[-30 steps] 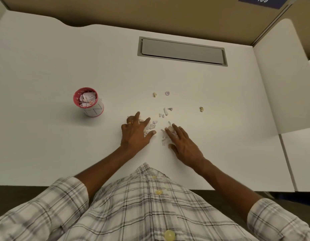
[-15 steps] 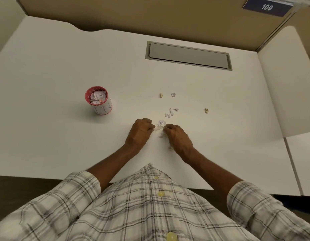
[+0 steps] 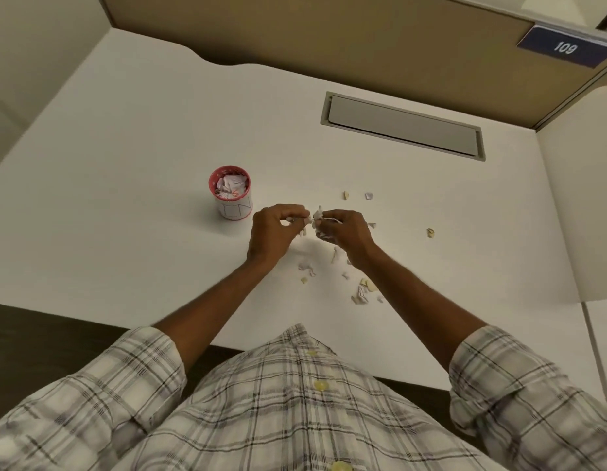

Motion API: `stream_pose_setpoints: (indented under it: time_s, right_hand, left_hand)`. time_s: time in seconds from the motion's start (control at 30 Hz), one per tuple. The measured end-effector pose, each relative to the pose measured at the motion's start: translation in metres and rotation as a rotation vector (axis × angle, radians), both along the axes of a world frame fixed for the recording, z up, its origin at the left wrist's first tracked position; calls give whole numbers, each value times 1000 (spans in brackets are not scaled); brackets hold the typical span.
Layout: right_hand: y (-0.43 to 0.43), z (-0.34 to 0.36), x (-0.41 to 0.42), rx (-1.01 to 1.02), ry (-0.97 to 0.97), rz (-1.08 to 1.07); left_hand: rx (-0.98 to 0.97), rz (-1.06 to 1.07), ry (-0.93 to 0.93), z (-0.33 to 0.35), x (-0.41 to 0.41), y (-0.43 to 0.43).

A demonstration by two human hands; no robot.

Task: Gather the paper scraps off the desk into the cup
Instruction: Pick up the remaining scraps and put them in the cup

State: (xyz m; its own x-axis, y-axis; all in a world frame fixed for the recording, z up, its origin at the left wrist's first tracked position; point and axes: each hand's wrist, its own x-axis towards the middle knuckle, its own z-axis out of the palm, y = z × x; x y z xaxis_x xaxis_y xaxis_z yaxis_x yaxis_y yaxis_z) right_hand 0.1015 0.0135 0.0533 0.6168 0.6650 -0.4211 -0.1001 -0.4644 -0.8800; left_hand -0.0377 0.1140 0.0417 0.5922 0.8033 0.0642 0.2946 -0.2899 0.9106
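Observation:
A small white cup [image 3: 231, 195] with a pink rim stands on the white desk [image 3: 125, 198], partly filled with crumpled paper. My left hand [image 3: 276, 232] is raised just right of the cup, its fingers closed on paper scraps. My right hand [image 3: 346, 232] is beside it, fingertips nearly touching, also pinching a bunch of scraps [image 3: 317, 215]. Several loose scraps [image 3: 361, 290] lie on the desk below and between my wrists. Three more scraps lie farther out: two [image 3: 346, 195] above my right hand and one [image 3: 430, 232] to the right.
A grey recessed cable hatch [image 3: 402, 125] sits at the back of the desk. A tan partition with a "109" plate [image 3: 565, 47] runs behind. A white side panel [image 3: 584, 198] stands at the right. The desk's front edge is near my shirt.
Both hands have lifted off the desk with scraps pinched in them and moved toward the cup. A few scraps stayed behind on the desk. The camera tilted left.

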Motion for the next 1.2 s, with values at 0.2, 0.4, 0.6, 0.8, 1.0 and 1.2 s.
stream_pose_setpoints:
  time_s: [0.2, 0.4, 0.6, 0.8, 1.0, 1.2]
  right_hand:
    - [61, 27, -22, 71, 41, 96]
    - [128, 48, -48, 77, 41, 184]
    - [171, 60, -67, -32, 39, 247]
    - [183, 75, -67, -108, 90, 323]
    - [183, 80, -62, -194, 65, 339]
    - [184, 79, -61, -248, -9, 335]
  left_hand:
    - [107, 161, -49, 33, -25, 59]
    - [146, 284, 45, 40, -51, 115]
    - [118, 298, 109, 35, -59, 133]
    - [50, 254, 128, 35, -61, 139]
    - [92, 194, 191, 38, -59, 145]
    - [90, 112, 256, 41, -59, 146]
